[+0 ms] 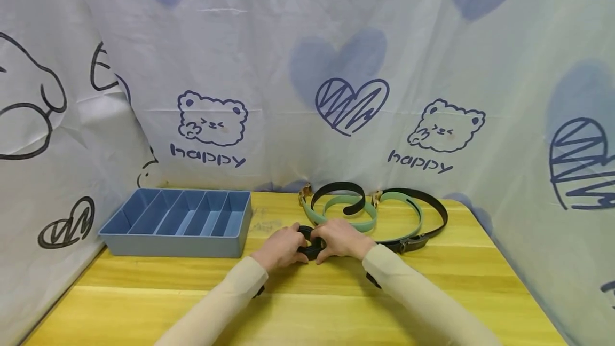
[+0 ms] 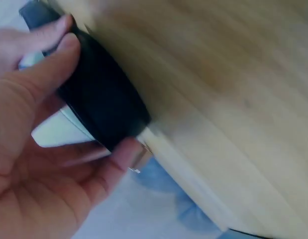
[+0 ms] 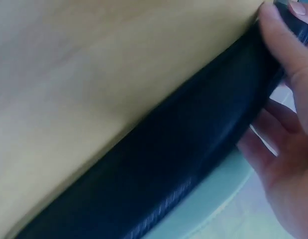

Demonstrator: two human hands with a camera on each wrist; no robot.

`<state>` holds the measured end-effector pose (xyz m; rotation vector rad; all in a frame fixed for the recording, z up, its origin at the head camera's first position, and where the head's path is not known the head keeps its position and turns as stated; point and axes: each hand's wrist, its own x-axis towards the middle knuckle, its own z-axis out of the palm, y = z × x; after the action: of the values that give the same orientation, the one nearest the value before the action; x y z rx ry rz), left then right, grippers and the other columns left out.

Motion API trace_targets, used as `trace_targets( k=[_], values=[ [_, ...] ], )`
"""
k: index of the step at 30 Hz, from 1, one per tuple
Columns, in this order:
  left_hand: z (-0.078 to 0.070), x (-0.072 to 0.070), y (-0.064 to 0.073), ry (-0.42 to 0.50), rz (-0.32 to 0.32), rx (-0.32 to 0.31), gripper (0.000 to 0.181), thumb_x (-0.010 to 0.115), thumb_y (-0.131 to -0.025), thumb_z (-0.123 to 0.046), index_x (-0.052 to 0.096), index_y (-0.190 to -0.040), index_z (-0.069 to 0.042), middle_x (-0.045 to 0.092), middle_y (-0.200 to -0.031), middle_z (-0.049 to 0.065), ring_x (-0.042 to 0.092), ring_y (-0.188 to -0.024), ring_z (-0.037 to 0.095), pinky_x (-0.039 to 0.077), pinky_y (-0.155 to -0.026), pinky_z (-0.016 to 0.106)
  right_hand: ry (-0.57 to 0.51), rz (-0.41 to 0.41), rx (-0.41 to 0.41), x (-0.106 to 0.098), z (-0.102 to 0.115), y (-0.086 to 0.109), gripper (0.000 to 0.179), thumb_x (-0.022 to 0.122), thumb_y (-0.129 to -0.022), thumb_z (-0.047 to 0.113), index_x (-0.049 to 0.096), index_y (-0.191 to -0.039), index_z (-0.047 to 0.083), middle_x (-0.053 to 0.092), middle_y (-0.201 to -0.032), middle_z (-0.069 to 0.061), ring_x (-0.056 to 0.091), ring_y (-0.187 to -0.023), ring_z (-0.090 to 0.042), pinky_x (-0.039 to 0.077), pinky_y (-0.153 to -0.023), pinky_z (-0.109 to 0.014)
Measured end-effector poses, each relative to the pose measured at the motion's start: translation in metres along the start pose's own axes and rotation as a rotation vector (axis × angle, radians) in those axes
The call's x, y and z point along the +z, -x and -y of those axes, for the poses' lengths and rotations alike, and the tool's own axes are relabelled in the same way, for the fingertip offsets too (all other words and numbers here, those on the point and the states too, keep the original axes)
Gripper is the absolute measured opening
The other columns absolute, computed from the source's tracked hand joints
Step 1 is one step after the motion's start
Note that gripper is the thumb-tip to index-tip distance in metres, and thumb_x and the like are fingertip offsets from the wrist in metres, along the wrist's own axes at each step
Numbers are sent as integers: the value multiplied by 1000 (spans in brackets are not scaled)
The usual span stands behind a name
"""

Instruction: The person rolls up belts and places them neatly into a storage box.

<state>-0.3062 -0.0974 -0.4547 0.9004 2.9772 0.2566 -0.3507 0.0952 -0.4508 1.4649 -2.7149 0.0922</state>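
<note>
A black belt, wound into a small coil, stands on the table between both hands. My left hand grips the coil's left side; in the left wrist view its thumb and fingers hold the black strap. My right hand pinches the coil's right side, and in the right wrist view the dark strap runs away from its thumb and fingers. Just behind the hands lies a loosely looped green and black belt with a gold buckle.
A blue-grey box with several compartments sits at the left of the wooden table. More looped belt in green and black lies right of the hands, with a dark buckle. A printed cloth hangs behind.
</note>
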Motion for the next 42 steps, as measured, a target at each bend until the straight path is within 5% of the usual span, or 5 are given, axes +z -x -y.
trace_targets(
  k=[6, 18, 24, 32, 42],
  values=[
    [12, -4, 7, 141, 86, 29, 31, 76, -86, -30, 76, -111, -14, 49, -145, 19, 46, -136, 35, 44, -106, 42, -89, 116, 25, -4, -3, 4, 61, 84, -73, 47, 67, -126, 23, 71, -114, 5, 66, -84, -11, 54, -77, -29],
    [9, 0, 6, 49, 19, -9, 24, 76, -85, -34, 77, -102, -18, 68, -109, 8, 65, -98, 25, 53, -87, 38, -97, 41, 5, 1, -2, 3, 58, 77, -76, 55, 70, -122, 19, 73, -102, 4, 64, -75, -8, 52, -70, -25],
    [17, -5, 7, 94, 51, 34, 27, 75, -86, -28, 76, -110, -16, 60, -136, 15, 53, -130, 34, 46, -104, 43, -190, 100, 33, -6, -7, 6, 65, 81, -76, 45, 63, -131, 16, 64, -130, -2, 63, -111, -19, 52, -93, -35],
    [14, 1, 7, 70, 17, 58, 32, 73, -87, -43, 75, -109, -21, 56, -138, 20, 57, -124, 38, 49, -100, 47, 14, -41, 1, 0, -2, 1, 51, 78, -71, 59, 76, -107, 22, 73, -85, 8, 59, -62, -4, 50, -61, -24],
    [15, -2, 3, 141, 36, 59, 27, 77, -84, -35, 78, -101, -14, 63, -128, 17, 60, -117, 33, 50, -96, 41, -143, 106, 64, -4, -6, 8, 61, 80, -79, 45, 62, -134, 24, 69, -118, 4, 64, -92, -11, 52, -83, -30]
  ],
)
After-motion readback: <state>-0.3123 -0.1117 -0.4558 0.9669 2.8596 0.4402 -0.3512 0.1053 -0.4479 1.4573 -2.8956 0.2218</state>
